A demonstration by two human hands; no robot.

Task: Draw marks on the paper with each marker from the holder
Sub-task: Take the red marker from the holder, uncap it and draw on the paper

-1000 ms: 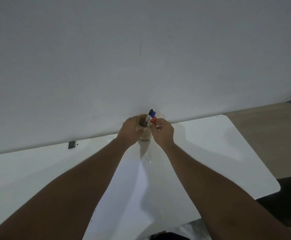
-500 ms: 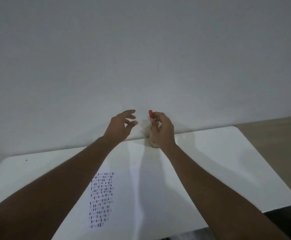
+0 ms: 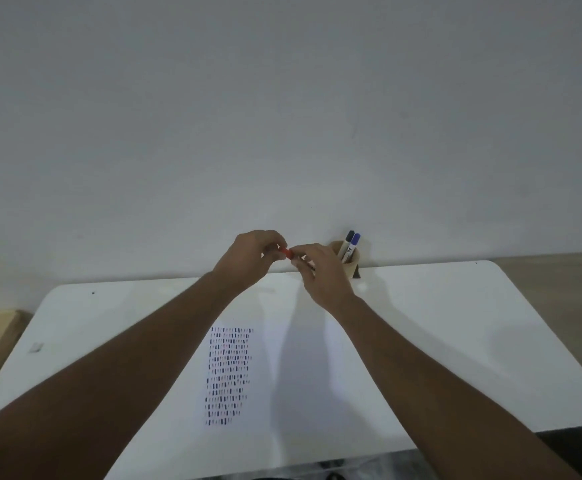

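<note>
Red-capped marker point(image 3: 286, 252) is held in the air between both hands, above the far edge of the white table point(image 3: 455, 341), just left of the tan cylindrical holder point(image 3: 350, 263). Only the red end shows; the barrel is hidden inside the grip.

Left hand point(image 3: 253, 258): fingers pinched closed on the red cap end. Right hand point(image 3: 320, 271): fingers curled closed around the marker's body, partly covering the holder behind it. Judged step: uncapping the red marker.

Black-capped marker point(image 3: 349, 237) and blue-capped marker point(image 3: 355, 239) stand tilted in the holder, touching each other. The holder sits at the table's back edge against the grey wall point(image 3: 282, 98).

White paper sheet point(image 3: 234, 438) lies flat on the table, nearer the person, between the forearms. A dense block of short dashes point(image 3: 229, 375) in dark and reddish ink fills one column; the paper's edges are hard to tell from the table.

Risks, as judged:
- Right hand is very near the holder; a jerk as the cap releases could knock it over and spill the two markers.
- Cap may slip from the pinch and roll off the table.
- An exposed tip could smear the fingers or table before reaching the paper.
- New strokes may overlap existing dashes if placed in the filled column.
</note>
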